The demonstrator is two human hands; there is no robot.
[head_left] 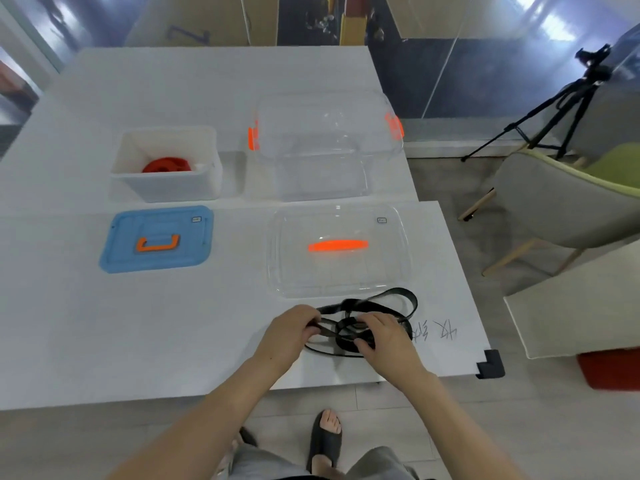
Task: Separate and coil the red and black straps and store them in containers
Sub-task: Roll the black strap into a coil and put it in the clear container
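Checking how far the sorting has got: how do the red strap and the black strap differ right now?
The red strap is wound into a coil; the black strap sprawls in loose tangled loops. The red strap sits inside the white bin; the black strap lies on the table. Nothing touches the red strap; the left hand and right hand both hold the black strap.

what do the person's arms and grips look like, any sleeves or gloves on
Both forearms are bare, with no sleeves in view. The left grip and right grip are bare hands: no gloves, and no watch, bracelet or ring shows. No markings or cables on either arm.
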